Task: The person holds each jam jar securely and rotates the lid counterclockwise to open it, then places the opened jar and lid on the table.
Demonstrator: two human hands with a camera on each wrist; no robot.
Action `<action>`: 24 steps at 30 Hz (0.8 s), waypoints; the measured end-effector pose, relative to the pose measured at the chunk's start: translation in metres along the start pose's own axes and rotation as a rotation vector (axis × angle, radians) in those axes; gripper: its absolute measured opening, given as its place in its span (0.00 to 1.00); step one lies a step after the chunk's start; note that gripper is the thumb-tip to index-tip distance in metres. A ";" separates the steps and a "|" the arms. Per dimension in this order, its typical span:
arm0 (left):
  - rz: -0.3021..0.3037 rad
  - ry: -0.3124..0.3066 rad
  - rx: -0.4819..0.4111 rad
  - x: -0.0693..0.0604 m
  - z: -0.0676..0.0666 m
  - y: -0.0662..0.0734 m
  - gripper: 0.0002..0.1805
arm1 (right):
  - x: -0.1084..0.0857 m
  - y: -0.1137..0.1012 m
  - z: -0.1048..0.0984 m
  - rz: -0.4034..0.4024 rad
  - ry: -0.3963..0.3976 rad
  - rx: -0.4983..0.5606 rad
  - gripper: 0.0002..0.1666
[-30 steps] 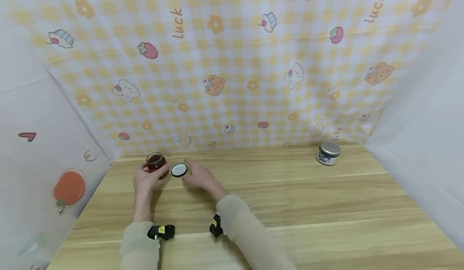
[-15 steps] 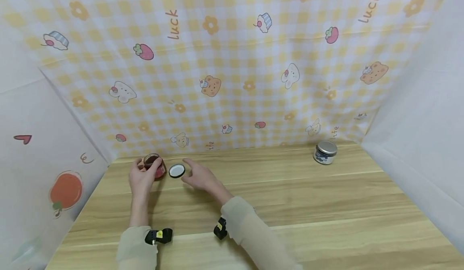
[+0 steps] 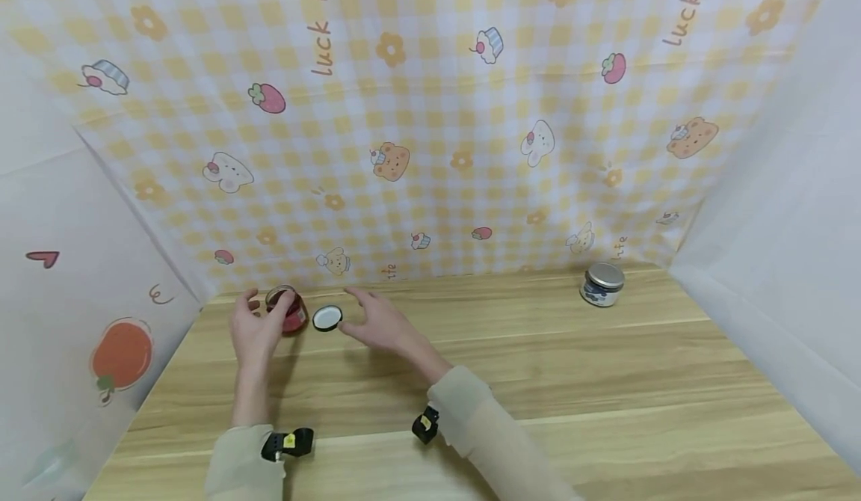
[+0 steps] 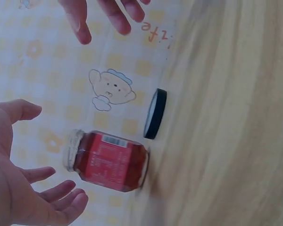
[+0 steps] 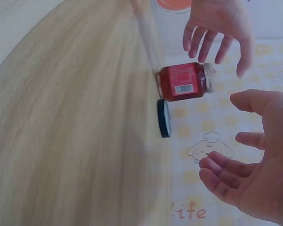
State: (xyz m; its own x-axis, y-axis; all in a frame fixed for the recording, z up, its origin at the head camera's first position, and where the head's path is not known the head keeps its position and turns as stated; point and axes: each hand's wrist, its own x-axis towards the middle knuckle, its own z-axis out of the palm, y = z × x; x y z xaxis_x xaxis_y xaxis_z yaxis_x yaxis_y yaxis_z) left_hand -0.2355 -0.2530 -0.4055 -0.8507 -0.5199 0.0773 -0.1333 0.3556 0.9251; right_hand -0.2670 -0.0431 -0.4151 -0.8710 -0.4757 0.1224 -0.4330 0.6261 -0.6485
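An uncapped glass jar point(image 3: 296, 317) with dark red contents and a red label stands upright at the table's back left. Its black-rimmed lid point(image 3: 327, 318) lies beside it, white inside facing up. My left hand point(image 3: 258, 329) hovers at the jar's left, thumb and fingers spread and apart from the glass in the left wrist view. To the right of the lid is my right hand point(image 3: 380, 323), fingers relaxed and holding nothing. Both wrist views show the jar point(image 4: 111, 162) and the lid point(image 5: 163, 118) resting on the wood with no hand touching them.
A second jar point(image 3: 602, 286), with a silver lid and a blue-and-white label, stands at the back right of the wooden table point(image 3: 538, 366). A checked cloth point(image 3: 437, 112) hangs behind the table, and white panels flank it.
My left hand has let go of the red jar and drawn off to its left. My right hand has moved slightly right, away from the lid. Jar and lid stay put.
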 end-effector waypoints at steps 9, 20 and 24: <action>0.068 -0.006 0.038 -0.005 0.000 0.010 0.43 | -0.020 0.005 -0.019 -0.032 0.021 0.016 0.42; 0.113 0.008 0.087 -0.013 0.003 0.024 0.43 | -0.037 0.013 -0.039 -0.034 0.081 0.034 0.41; 0.143 0.010 0.082 -0.017 0.005 0.029 0.42 | -0.043 0.016 -0.046 -0.043 0.094 0.046 0.41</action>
State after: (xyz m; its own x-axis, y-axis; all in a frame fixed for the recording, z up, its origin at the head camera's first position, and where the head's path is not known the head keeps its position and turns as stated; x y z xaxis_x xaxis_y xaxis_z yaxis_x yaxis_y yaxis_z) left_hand -0.2277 -0.2302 -0.3816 -0.8590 -0.4669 0.2101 -0.0524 0.4883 0.8711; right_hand -0.2470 0.0158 -0.3962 -0.8710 -0.4397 0.2193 -0.4608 0.5761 -0.6751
